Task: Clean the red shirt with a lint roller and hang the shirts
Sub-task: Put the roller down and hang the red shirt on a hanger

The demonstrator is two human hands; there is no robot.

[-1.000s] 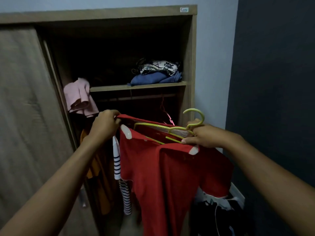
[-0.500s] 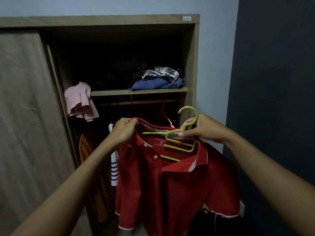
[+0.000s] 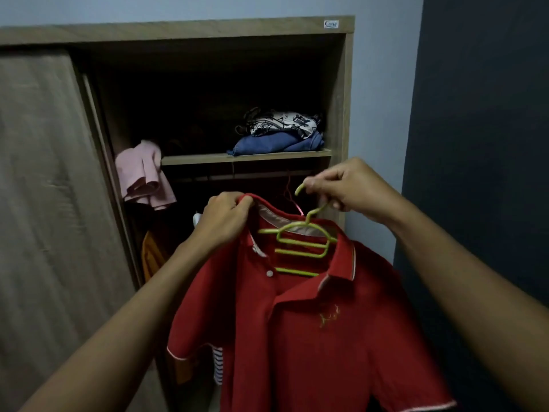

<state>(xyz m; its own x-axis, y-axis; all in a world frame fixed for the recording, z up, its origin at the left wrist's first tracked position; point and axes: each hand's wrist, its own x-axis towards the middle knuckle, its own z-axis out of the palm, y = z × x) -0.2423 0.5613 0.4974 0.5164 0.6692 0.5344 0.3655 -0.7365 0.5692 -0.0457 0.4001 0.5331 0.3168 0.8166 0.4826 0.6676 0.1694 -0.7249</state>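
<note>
Red fabric fills the lower centre: the red polo shirt is held up in front of the open wardrobe and is draped on a lime-green hanger. The hanger's rungs are seen through the open collar, and its hook is raised to the right of the collar.

The hook is pinched by the right hand, with the grip closed round it between thumb and curled fingers. The back edge of the collar is clenched by the left hand, with fabric bunched inside the grip. The shirt is carried wholly by the two hands, below the shelf. The hook is kept clear of the rail.

White trim is seen on the collar and sleeve hems, a white button at the placket and a small gold emblem on the chest.

The wardrobe is wood-grain, and its left half is covered by the sliding door. A folded blue garment is laid at the right end of the shelf, with a black-and-white patterned garment stacked on it. A pink garment is hung at the shelf's left end. A thin red hanger is hooked on the rail behind the green hook. An orange garment and a striped garment are partly hidden low on the left. A small label is stuck at the frame's top right corner. A pale wall and then a dark wall are seen to the right.
</note>
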